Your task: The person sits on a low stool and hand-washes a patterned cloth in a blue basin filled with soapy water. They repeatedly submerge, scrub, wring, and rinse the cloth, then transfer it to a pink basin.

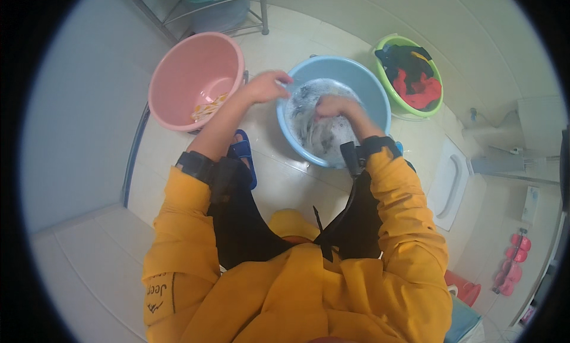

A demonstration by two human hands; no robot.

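Note:
A round blue basin [382, 94] stands on the floor in front of me, holding sudsy water [303, 120] with white foam and greyish streaks. Over the basin's left rim is my left hand [267, 86], its fingers apart and nothing visible in them. My right hand [332, 107] reaches down into the foam near the middle of the basin. Motion and suds blur its fingers, so whether it grips anything is hidden. Beneath the foam, any cloth cannot be made out.
A pink basin [169, 58] at the left holds a small yellow-and-white cloth [208, 108]. A green basin [428, 113] with dark and red clothes [418, 89] stands at right. A metal rack [263, 13] is at far left; a squat toilet [449, 186] lies right.

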